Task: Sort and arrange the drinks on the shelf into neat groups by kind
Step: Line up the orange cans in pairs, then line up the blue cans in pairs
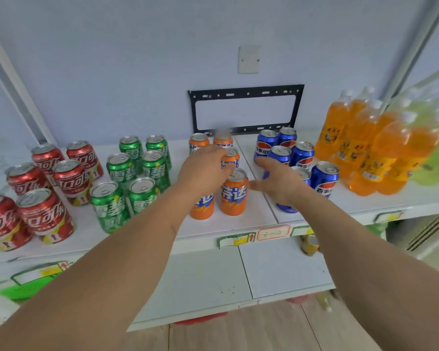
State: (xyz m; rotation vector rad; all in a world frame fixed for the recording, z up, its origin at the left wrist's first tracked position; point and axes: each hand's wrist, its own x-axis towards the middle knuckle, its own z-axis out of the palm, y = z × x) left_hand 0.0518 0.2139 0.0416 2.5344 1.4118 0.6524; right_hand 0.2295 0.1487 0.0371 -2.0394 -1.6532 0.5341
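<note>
On the white shelf (pixel 259 211) stand groups of cans: red cola cans (pixel 71 178) at left, green cans (pixel 142 193), orange cans (pixel 233 193) in the middle, and blue cans (pixel 325 176) to the right. My left hand (pixel 205 168) is curled from above over a middle-row orange can, which it mostly hides. Its fingers hang down between the neighbouring orange cans. My right hand (pixel 276 183) hovers flat and open over the front blue cans, fingers pointing left, thumb close to the front orange can.
Orange drink bottles (pixel 360 148) stand at the shelf's right, with blurred pale green bottles (pixel 431 138) beyond them. A black bracket (pixel 246 93) hangs on the wall behind. Slanted shelf uprights (pixel 15 87) frame both sides. A lower shelf (pixel 276 269) juts out beneath.
</note>
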